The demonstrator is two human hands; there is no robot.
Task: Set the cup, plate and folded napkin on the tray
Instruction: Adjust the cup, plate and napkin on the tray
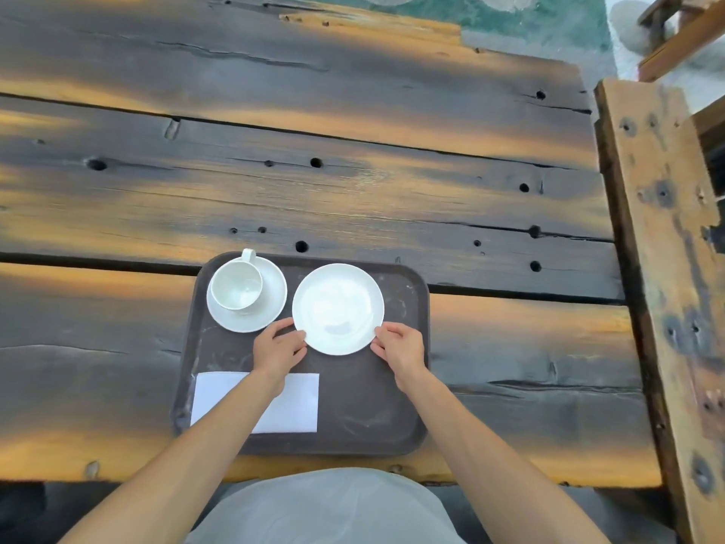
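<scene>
Round white ceramic plate (pixel 337 309) on the dark brown plastic tray (pixel 396 406), pinched at opposite near rim edges by left hand (pixel 277 350) and right hand (pixel 400 349); likely rigid, slippery, breakable.

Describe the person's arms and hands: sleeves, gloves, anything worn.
Both forearms are bare to the picture's lower edge, with no sleeves showing. The left hand and right hand wear no gloves, and no rings, watch or bracelets are visible. Pale grey-green clothing covers the lap below.
</scene>
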